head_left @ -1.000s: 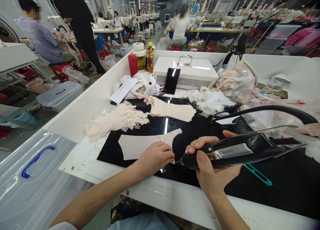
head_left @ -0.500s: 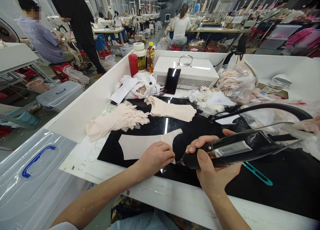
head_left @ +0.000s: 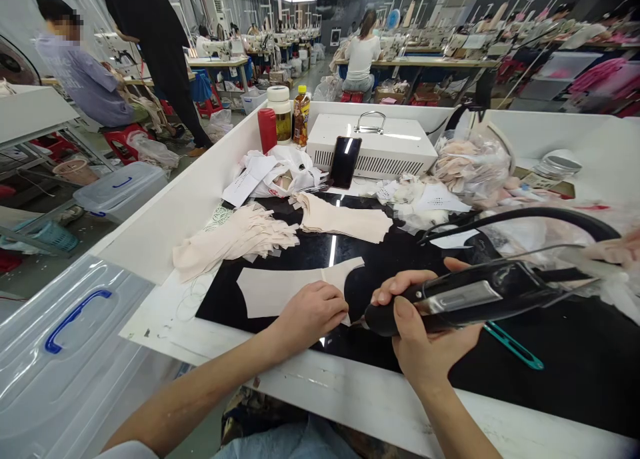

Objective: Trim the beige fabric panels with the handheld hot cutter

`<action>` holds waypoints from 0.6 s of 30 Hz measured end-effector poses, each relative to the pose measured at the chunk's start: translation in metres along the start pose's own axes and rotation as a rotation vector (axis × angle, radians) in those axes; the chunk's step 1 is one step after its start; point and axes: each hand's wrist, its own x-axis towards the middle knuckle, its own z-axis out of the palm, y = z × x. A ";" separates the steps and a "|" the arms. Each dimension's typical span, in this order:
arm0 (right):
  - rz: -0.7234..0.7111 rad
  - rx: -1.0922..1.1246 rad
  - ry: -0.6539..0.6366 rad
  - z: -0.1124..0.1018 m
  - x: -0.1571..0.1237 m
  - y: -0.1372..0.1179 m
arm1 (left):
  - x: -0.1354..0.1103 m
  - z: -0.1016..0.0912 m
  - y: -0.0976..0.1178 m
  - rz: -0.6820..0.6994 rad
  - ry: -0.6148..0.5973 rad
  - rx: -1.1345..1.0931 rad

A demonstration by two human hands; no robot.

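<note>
My right hand (head_left: 420, 332) is wrapped around a black hand-held tool (head_left: 475, 296) with a silver plate and a thick black cable (head_left: 525, 216). The tool's tip sits at the edge of a pale fabric piece (head_left: 285, 289) that lies flat on the black glossy worktop (head_left: 550, 359). My left hand (head_left: 313, 312) has its fingers curled and presses the right edge of that fabric piece, right beside the tool tip.
Two stacks of cut beige fabric (head_left: 235, 239) (head_left: 345, 220) lie behind. Further back stand a white control box (head_left: 375, 149), a phone (head_left: 345, 160), bottles (head_left: 283, 116) and bags of pieces (head_left: 470, 162). A teal clipper (head_left: 513, 346) lies to the right. Clear lidded bins (head_left: 65, 339) stand left. Other people sit at sewing tables.
</note>
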 end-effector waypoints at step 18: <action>0.003 -0.024 0.046 0.000 0.007 0.000 | -0.001 0.001 0.002 0.016 -0.001 0.060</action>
